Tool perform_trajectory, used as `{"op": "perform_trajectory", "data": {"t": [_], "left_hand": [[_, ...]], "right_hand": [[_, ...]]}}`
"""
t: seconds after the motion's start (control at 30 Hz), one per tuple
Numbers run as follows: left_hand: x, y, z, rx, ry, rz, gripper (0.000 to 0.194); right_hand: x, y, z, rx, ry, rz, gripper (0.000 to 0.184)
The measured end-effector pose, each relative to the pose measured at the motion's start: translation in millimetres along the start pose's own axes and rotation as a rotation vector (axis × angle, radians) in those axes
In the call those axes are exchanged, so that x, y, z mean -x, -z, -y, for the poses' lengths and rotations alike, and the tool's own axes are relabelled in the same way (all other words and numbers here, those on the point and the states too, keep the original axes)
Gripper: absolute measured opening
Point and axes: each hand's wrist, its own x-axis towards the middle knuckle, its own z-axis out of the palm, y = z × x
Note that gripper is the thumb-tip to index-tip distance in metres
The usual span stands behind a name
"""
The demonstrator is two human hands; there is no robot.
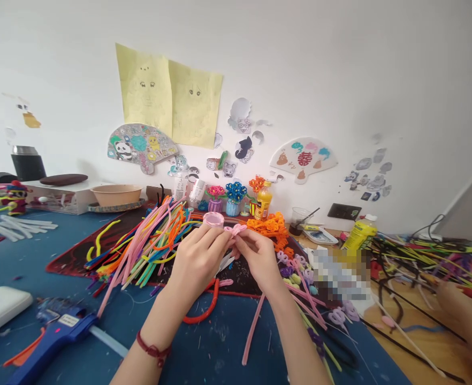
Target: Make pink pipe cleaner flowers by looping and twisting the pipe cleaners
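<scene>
My left hand and my right hand meet above the table's middle, fingers pinched together on a small pink pipe-cleaner piece twisted into loops. A long pink pipe cleaner hangs down from under my right hand toward me. Just behind my fingers stands a pink ring-shaped roll. A red string bracelet sits on my left wrist. A red pipe cleaner curves on the mat below my hands.
A heap of coloured pipe cleaners lies left of my hands, an orange pile behind right. A blue glue gun rests near left. Another person's hand lies at the right edge amid dark stems. Small flower pots line the wall.
</scene>
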Motion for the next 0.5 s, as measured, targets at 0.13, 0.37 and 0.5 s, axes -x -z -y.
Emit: {"op": "perform_trajectory", "data": {"t": [0.13, 0.37, 0.5], "left_hand": [[-0.6, -1.3, -2.4, -0.06, 0.02, 0.025, 0.014], [3.0, -5.4, -2.2, 0.021, -0.016, 0.079, 0.024], [1.6, -2.1, -3.1, -0.073, -0.052, 0.144, 0.023]], "right_hand": [[-0.3, 0.8, 1.4, 0.045, 0.019, 0.011, 0.031], [1.5, 0.1, 0.4, 0.092, -0.012, -0.041, 0.035], [2.6, 1.8, 4.6, 0.108, -0.037, -0.079, 0.031]]}}
